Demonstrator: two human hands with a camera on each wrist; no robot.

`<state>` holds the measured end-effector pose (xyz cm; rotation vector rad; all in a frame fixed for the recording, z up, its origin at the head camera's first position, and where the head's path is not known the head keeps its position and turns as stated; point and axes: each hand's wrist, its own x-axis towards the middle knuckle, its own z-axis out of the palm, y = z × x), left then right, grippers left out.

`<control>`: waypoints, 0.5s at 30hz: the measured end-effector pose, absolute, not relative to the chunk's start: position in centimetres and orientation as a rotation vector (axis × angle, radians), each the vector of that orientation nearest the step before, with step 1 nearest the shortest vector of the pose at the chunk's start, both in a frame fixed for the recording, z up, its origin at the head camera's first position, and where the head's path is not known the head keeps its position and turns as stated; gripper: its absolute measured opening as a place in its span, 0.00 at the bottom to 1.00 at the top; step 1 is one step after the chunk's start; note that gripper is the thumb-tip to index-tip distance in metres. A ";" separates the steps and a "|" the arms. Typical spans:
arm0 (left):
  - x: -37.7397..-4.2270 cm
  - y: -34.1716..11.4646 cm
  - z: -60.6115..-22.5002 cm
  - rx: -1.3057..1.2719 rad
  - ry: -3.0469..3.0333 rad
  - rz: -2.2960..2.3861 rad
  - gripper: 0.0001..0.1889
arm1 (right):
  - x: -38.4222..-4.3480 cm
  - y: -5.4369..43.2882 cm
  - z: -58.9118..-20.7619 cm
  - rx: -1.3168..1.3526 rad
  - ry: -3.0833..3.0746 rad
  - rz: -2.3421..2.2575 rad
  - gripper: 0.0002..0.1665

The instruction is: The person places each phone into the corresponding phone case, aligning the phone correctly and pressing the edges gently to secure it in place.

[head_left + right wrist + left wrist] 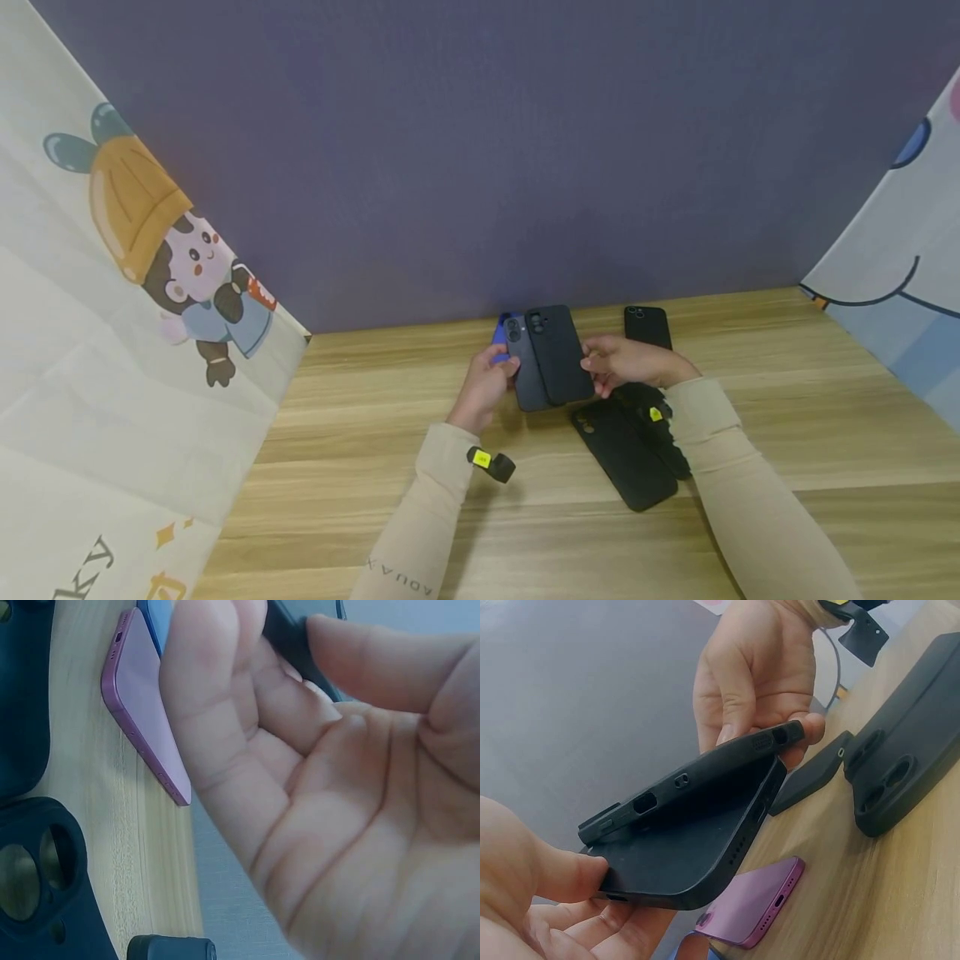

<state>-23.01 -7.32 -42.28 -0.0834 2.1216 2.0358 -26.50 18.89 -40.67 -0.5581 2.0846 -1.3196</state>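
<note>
My left hand (484, 385) pinches the left edge of a dark blue-grey phone case (527, 379), its thumb on the near face. From the right side, my right hand (622, 362) pinches a black phone case (562, 358) with camera cutouts. Both pieces are tilted up off the table and overlap, the black one partly covering the other. The left wrist view shows their edges meeting at an angle, with slots and small holes along them. In the right wrist view, my curled fingers hide most of the black case.
Behind my left hand lies a blue item (500, 333), beside a pink phone (757, 904) seen in the wrist views. A black phone (648, 327) is at the back right. Black phone cases (630, 467) lie under my right wrist. A purple-grey wall (480, 167) bounds the wooden table (360, 433).
</note>
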 end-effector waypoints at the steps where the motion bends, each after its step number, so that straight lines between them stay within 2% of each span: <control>1: -23.0 -7.3 -42.3 -0.081 2.118 2.037 0.19 | -26.5 18.9 -40.7 -0.559 2.082 -1.320 0.11; 15: -22.9 -7.6 -42.3 -0.075 2.132 2.020 0.21 | -26.6 18.5 -40.8 -0.566 2.074 -1.332 0.10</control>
